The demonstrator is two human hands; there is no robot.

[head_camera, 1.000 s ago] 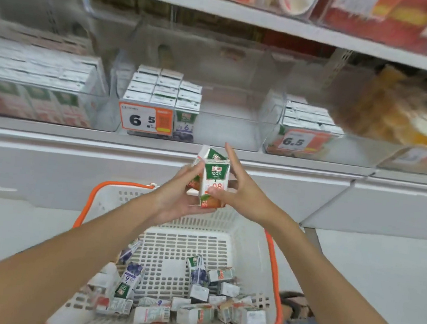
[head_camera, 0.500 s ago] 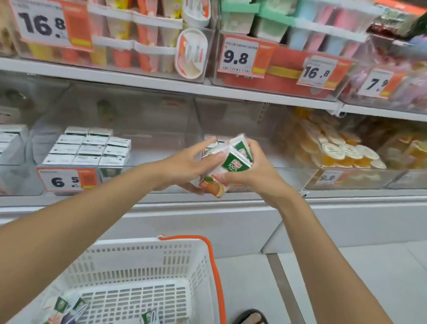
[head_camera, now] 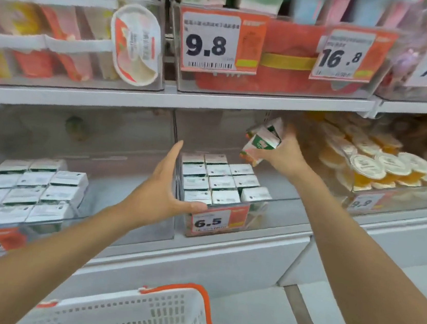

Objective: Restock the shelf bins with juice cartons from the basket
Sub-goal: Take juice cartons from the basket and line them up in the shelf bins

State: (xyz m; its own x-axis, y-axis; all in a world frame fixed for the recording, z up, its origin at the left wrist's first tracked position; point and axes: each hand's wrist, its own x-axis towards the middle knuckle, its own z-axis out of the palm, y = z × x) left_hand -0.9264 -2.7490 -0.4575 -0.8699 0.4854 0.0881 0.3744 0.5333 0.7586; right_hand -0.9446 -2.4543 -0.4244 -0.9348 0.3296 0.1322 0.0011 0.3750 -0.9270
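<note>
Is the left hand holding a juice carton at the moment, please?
No, the left hand rests open against a corner of the clear bin; the right hand grips the juice cartons.

Green, white and orange juice cartons [head_camera: 261,144] in the right hand [head_camera: 284,157], white grid-holed basket [head_camera: 134,313] with orange rim well below it

Far left on the upper level stand yellow and pink upright pouches [head_camera: 36,21], beside an oval white tub with a red-patterned lid [head_camera: 135,44]. Right of these, a red box with a yellow band [head_camera: 286,63] sits behind white-and-orange price cards reading 9.8 [head_camera: 211,41] and 16.8 [head_camera: 345,57]. Lower right, round white-lidded cups of orange jelly [head_camera: 368,164] lie heaped.
</note>
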